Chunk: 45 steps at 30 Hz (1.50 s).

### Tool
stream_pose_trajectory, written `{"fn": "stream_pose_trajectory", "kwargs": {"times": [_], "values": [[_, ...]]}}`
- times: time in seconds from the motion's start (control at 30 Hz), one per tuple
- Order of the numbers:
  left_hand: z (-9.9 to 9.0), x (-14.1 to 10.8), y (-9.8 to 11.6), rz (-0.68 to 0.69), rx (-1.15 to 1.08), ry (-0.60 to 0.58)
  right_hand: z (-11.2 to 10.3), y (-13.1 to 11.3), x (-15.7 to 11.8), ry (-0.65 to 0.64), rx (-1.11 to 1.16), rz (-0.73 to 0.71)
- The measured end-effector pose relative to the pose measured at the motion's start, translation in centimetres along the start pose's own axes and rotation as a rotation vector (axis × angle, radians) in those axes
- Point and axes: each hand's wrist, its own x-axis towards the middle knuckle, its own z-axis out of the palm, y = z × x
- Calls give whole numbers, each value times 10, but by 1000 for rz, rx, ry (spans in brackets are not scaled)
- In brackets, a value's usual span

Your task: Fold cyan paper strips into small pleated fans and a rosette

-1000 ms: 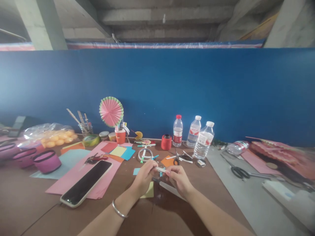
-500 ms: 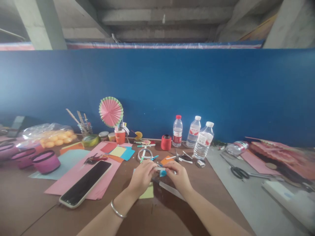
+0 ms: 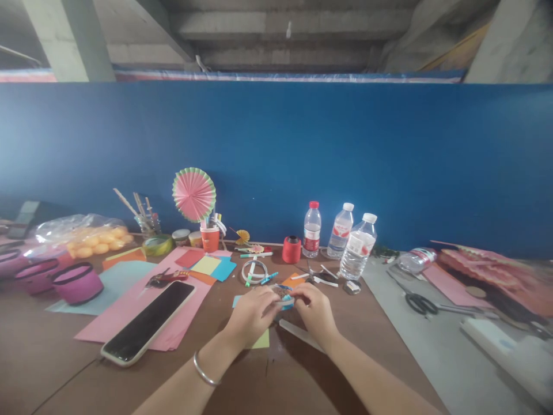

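My left hand (image 3: 254,314) and my right hand (image 3: 316,314) meet over the brown table, fingers closed. Between their fingertips they pinch a thin, whitish curved strip (image 3: 284,302). Small pieces of blue paper (image 3: 287,306) show right behind and below it; whether they are attached cannot be made out. Beneath my right hand a long pale strip (image 3: 300,333) lies on the table. A yellow paper square (image 3: 261,339) is partly covered by my left hand. Just beyond are a clear tape ring (image 3: 254,272) and orange paper (image 3: 298,279).
Three water bottles (image 3: 311,230) and a red thread spool (image 3: 291,250) stand at the back. On the left, a phone (image 3: 149,323) lies on pink paper (image 3: 93,331). A pink paper fan (image 3: 194,195) stands in an orange cup (image 3: 210,240). Black-handled scissors (image 3: 421,304) lie right.
The whitish strip, straighter before, is now bent into a curve between my fingertips. My fingers have shifted slightly, and more blue shows around the strip.
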Motion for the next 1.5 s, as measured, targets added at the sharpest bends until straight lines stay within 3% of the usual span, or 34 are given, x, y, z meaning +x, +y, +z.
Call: {"fn": "stream_pose_trajectory", "kwargs": {"times": [0.13,0.3,0.37,0.5,0.57,0.63,0.73,0.77,0.93,1.3,1.4,1.5], "values": [[0,-1,-3,11,-21,-91,-4,-4,1,20,16,34],[1,-3,-1,-73,-160,-156,-5,-6,-1,104,51,15],[-1,-2,2,-101,-226,-103,-6,-6,-3,97,80,-12],[-6,2,2,-244,-299,171,-4,-9,-5,-12,136,-85],[-5,5,-1,-343,-397,236,-3,-12,-7,-71,174,-112],[0,7,-2,-454,-624,132,-1,-16,-8,-108,223,-122],[10,6,-2,-634,-1088,-180,1,-18,-10,-114,252,-122],[13,5,-1,-686,-1202,-229,1,-17,-11,-107,247,-119],[13,1,0,-791,-1392,-286,4,-11,-12,-34,187,-13],[1,0,9,-714,-1229,-541,2,-20,-8,214,509,119],[-4,2,10,-657,-1177,-492,2,-16,-9,210,625,68],[-8,4,12,-511,-801,-316,1,-17,-13,214,575,-14]]}}
